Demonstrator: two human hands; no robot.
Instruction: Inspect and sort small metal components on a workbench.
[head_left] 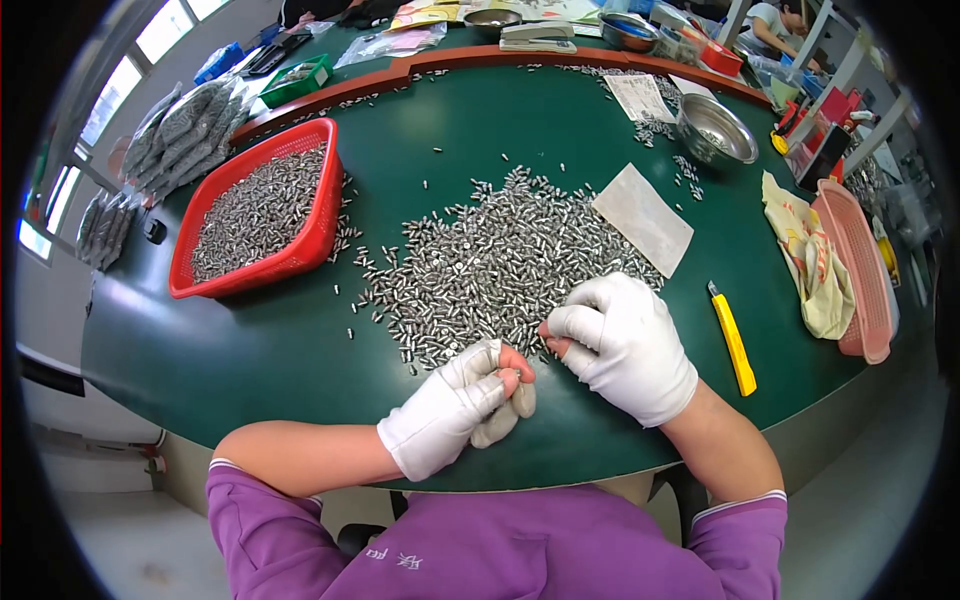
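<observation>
A wide heap of small silvery metal parts [480, 260] covers the middle of the green table. My left hand [455, 405], in a white glove with bare thumb and index tips, is closed at the heap's near edge; thumb and index pinch together on something too small to make out. Close beside it, my right hand [625, 345], gloved the same way, is closed too. Its bare fingertips meet at the near right side of the heap, and whatever they hold is hidden.
A red plastic basket [325, 200] full of similar parts stands left. Right of the heap lie a paper sheet [645, 215] and a yellow utility knife [733, 340]. A steel bowl [735, 135] sits far right, near a pink basket [860, 270]. Grey bags [185, 140] are piled far left.
</observation>
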